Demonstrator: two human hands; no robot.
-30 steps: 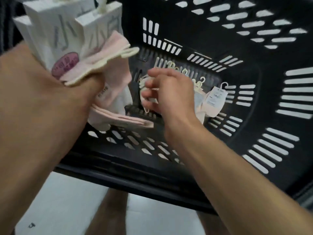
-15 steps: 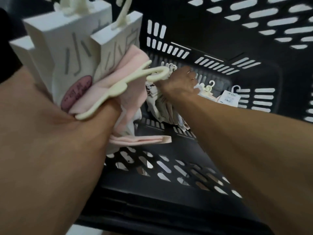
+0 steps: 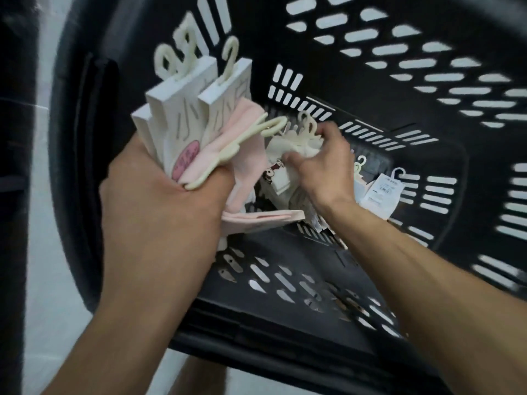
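Right hand [image 3: 319, 169] pulls back inside basket [image 3: 427, 81], clenched on cream socks [image 3: 288, 143]; left hand [image 3: 159, 201] grips overfull sock bundle [image 3: 185, 124]; hooks [image 3: 273, 125] may snag, bundle slip

The left hand [image 3: 159, 195] shows only its back, its fingers hidden behind the sock packs [image 3: 182, 115] it grips. On the right hand [image 3: 322, 166], the fingertips are blurred and sunk into the cream socks [image 3: 288, 143]. The print on the white label [image 3: 380, 195] just right of that hand is too small to read. The basket [image 3: 427, 81] beyond both hands runs off the top and right edges.

Shop: hanger-tagged sock packs [image 3: 176, 121] in black basket [image 3: 285, 243]
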